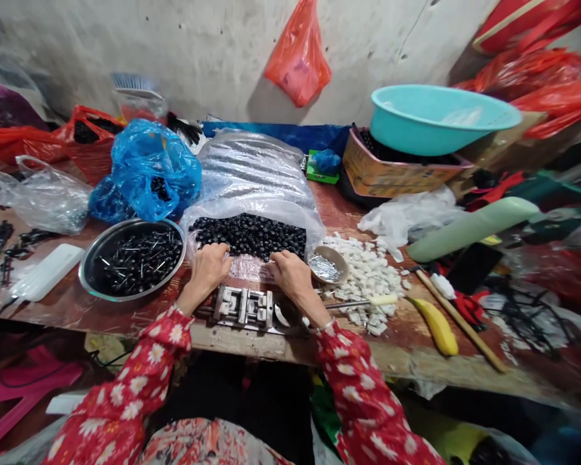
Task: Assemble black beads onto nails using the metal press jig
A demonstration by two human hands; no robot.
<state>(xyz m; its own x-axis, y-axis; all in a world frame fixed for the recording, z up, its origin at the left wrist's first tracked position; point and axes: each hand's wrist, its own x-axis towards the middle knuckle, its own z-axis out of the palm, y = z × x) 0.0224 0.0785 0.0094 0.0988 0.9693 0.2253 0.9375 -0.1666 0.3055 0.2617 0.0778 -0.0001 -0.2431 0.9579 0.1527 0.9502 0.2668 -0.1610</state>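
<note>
My left hand (206,271) and my right hand (293,274) rest side by side on a clear plastic bag (252,206) filled with round black beads (249,234). Their fingers lie bunched at the bag's near edge, and I cannot tell if they pinch anything. Just below my hands sits a small metal clamping jig (244,309). A steel bowl (91,271) of black beads on metal pins lies left of my left hand. Right of my right hand are a small bowl (326,265) lined with foil and a heap of white chunks (363,278).
A wooden workbench (397,329) holds everything, with a blue plastic bag (152,171) behind the bowl. A teal basin (440,119) sits on a cardboard box (397,165) at the back right. A yellow tool handle (438,326) and a wooden stick (459,320) lie at the right.
</note>
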